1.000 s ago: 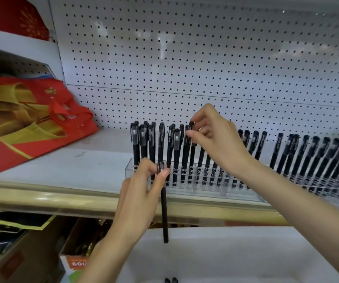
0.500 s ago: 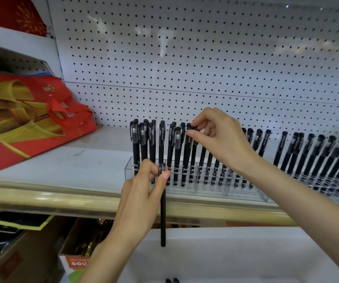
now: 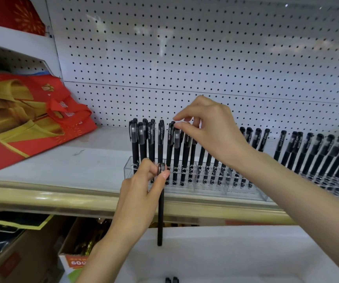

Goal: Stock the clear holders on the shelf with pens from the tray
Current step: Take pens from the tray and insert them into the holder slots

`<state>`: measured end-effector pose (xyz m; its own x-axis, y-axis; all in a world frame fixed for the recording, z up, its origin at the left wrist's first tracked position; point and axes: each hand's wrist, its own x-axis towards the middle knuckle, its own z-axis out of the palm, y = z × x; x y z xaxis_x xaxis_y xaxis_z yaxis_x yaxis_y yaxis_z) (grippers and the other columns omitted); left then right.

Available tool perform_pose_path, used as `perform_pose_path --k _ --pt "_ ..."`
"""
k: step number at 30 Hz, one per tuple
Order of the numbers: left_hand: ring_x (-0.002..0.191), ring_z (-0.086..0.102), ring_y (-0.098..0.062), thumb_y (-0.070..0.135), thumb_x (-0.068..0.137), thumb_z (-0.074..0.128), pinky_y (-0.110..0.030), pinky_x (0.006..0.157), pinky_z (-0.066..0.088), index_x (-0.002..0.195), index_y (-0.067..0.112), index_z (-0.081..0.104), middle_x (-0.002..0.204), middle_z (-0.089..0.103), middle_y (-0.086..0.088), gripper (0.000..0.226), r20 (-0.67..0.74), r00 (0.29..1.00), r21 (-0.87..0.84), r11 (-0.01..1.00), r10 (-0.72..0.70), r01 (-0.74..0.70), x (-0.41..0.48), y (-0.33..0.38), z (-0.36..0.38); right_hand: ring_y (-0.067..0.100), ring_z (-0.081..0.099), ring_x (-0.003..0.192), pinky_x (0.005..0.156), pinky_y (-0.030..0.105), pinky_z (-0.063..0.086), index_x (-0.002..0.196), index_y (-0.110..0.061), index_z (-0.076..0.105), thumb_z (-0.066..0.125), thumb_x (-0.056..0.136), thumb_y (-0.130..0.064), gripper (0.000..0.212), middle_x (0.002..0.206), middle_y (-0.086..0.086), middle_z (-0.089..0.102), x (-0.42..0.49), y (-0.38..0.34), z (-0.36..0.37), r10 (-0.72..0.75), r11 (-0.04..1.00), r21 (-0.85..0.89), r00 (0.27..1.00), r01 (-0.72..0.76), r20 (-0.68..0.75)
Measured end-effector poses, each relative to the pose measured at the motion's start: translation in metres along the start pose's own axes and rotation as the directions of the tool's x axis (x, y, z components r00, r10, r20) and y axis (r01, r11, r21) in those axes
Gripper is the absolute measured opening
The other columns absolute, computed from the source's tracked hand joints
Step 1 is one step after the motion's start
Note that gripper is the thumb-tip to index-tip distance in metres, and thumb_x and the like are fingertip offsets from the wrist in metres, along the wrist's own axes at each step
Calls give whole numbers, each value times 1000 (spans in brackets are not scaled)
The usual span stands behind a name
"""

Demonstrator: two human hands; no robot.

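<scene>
A clear holder (image 3: pixel 256 193) on the white shelf (image 3: pixel 83 166) carries several upright black pens (image 3: pixel 142 144). My right hand (image 3: pixel 211 129) hovers over its left part, thumb and forefinger pinching the cap tip of one standing pen (image 3: pixel 172 135). In front of the holder, my left hand (image 3: pixel 140 195) grips another black pen (image 3: pixel 160 221) by its top, and that pen hangs straight down past the shelf edge. Below lies the white tray (image 3: pixel 235 254), with two pen ends (image 3: pixel 171 280) at the bottom edge of view. A second filled holder (image 3: pixel 335 186) stands to the right.
Red and gold bags (image 3: pixel 32 111) lie on the shelf to the left. A white pegboard (image 3: pixel 185 58) backs the shelf, and a gold rail (image 3: pixel 42 199) runs along its front edge. Cartons (image 3: pixel 72 262) sit under the shelf at lower left.
My right hand has lifted slightly and shifted left along the pen tops. My left hand and its hanging pen have stayed put.
</scene>
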<state>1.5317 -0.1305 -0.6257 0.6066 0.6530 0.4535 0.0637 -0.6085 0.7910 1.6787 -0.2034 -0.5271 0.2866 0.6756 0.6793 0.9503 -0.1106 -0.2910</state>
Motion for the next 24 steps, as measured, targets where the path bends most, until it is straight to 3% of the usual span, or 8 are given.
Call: perform_pose_path --k 5,10,12,13,15,18,22,24 --pt "51 46 13 40 94 52 -5 58 32 71 26 40 65 53 9 29 20 1000 -1 1000 4 -4 0 1 0 3 46 71 73 23 42 97 -15 75 67 89 -18 12 89 -1 60 -2 2 4 -84 994 -64 994 88 74" --pt "48 46 4 41 93 52 -8 54 33 70 27 39 60 52 4 30 24 1000 -22 1000 6 -5 -1 2 -2 11 48 81 78 29 45 95 -11 74 67 88 -17 12 89 -1 63 -5 7 3 -123 983 -131 990 131 64" --pt "59 56 4 40 93 51 -7 55 33 70 27 39 61 48 6 30 36 999 -26 1000 -4 5 -1 2 -2 11 47 84 79 25 41 97 -11 74 66 89 -17 13 89 -2 63 -5 8 1 -132 978 -154 989 141 70" --pt "83 52 11 40 94 51 -5 56 33 70 27 39 64 48 8 30 43 999 -27 1000 -10 11 -1 2 -2 11 47 86 80 23 39 99 -12 73 65 90 -17 14 91 -2 63 -5 8 1 -132 976 -165 988 143 77" --pt "90 26 14 39 93 51 -2 59 33 70 28 39 76 56 6 28 58 998 -22 1000 -17 19 0 2 -2 11 46 89 82 21 35 101 -12 73 63 91 -17 15 94 -1 64 -6 9 -1 -133 972 -181 987 147 86" --pt "90 28 13 38 93 50 -3 60 34 71 28 38 95 65 -9 28 79 996 -16 999 -34 36 0 2 -2 9 43 90 82 18 29 104 -12 71 60 92 -12 16 96 -1 65 -6 10 -1 -138 967 -201 986 155 96" --pt "98 53 2 37 94 52 -2 61 33 72 26 39 76 54 8 28 104 994 -9 999 -45 46 1 4 -4 11 46 92 85 18 28 107 -13 69 58 93 -11 18 98 -2 66 -6 8 -4 -127 968 -202 984 150 126" --pt "97 60 0 37 92 54 -1 69 33 72 25 44 83 61 11 26 118 990 -60 994 -80 87 2 2 -5 15 53 97 90 23 33 107 -14 69 57 94 -13 18 100 -2 67 -7 8 -7 -117 969 -203 983 145 144"
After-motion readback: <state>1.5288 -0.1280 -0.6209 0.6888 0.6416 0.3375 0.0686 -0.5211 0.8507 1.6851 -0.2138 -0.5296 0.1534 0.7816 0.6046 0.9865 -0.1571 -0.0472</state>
